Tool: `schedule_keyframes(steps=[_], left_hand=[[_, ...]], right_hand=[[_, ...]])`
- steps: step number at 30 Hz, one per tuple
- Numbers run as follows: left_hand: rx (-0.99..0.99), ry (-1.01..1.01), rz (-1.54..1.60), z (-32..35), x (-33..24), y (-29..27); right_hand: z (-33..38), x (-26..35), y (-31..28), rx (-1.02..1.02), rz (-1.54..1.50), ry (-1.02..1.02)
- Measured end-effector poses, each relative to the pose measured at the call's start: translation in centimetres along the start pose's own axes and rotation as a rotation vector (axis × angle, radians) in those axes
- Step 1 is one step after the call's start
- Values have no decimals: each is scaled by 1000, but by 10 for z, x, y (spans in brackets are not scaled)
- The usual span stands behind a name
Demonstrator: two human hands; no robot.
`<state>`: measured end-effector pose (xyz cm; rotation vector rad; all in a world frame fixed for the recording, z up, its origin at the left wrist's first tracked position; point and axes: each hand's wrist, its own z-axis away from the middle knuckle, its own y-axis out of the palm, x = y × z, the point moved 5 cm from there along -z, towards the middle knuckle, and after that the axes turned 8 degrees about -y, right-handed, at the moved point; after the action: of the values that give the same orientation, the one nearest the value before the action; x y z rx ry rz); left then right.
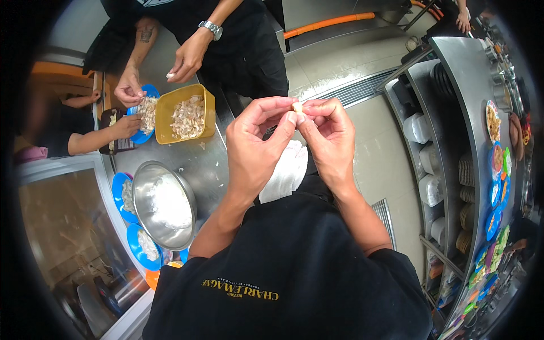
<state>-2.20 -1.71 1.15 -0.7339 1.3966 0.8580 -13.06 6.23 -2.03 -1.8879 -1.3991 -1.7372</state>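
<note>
Both hands up at chest height, right of the steel bowl (165, 205). Left hand (255, 141) and right hand (328, 136) mostly closed, fingertips pinching one small pale garlic clove (297, 107) between them. Clove sits above the white cloth (286, 170), well clear of the yellow tub (186, 113).

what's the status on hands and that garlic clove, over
Left hand and right hand both pinching one garlic clove. Held above white cloth. Nothing blocking.
</note>
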Motion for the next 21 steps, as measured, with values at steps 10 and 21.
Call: schedule_keyframes(steps=[10, 21], left_hand=[[22, 1, -7, -7, 7, -8], [48, 37, 46, -6, -3, 6]], right_hand=[[7, -5, 4, 26, 86, -63], [-6, -4, -5, -38, -103, 38]])
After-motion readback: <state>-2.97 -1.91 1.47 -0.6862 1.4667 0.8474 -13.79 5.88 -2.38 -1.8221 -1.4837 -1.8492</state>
